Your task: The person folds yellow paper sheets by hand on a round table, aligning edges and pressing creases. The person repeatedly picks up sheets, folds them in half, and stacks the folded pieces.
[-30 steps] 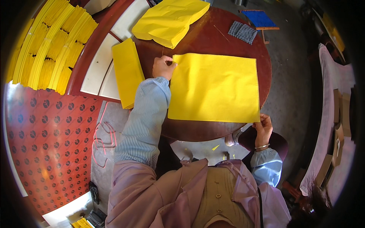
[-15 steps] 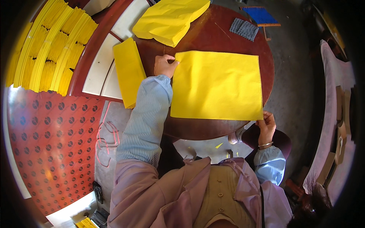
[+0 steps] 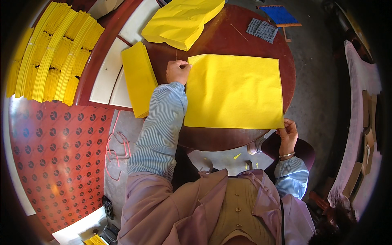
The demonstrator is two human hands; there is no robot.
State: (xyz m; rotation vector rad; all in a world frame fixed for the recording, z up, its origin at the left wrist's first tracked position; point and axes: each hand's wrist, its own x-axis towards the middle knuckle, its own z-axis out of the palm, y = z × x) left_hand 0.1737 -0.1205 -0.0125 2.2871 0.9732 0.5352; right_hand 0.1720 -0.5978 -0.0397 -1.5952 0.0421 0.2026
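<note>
One yellow fabric sheet [image 3: 234,92], spread out nearly flat over the near part of a round red-brown bench [image 3: 212,141]. Runs left to right on its long axis, near to far on the shorter one. Lies to the right of and nearer than the left hand [image 3: 178,72], to the left of and farther than the right hand [image 3: 288,135]; spans from one to the other on a diagonal. Held at the far-left corner by the left fingers, closed in a pinch against the thumb; held at the near-right corner by the right fingers, likewise closed, with only a bit of cloth between. About equally close to both hands, one at each of those corners. Not held at the other two, far right and near left.

Pokes just past the curved bench rim at the near-right corner, beside the right hand. Leaves a crescent of bench top along the near edge, a narrow strip on the right and a wider stretch on the far side. Tighter to the left: a folded yellow stack [image 3: 139,79] just beside the left sleeve [image 3: 163,116]. On the far side, a larger yellow pile [image 3: 183,22], apart from the sheet; at far right, a grey knobbly mat [image 3: 261,30]. Beyond the bench there, a blue-topped stool [image 3: 281,15]; well to the left, bundled yellow folds [image 3: 57,51]
</note>
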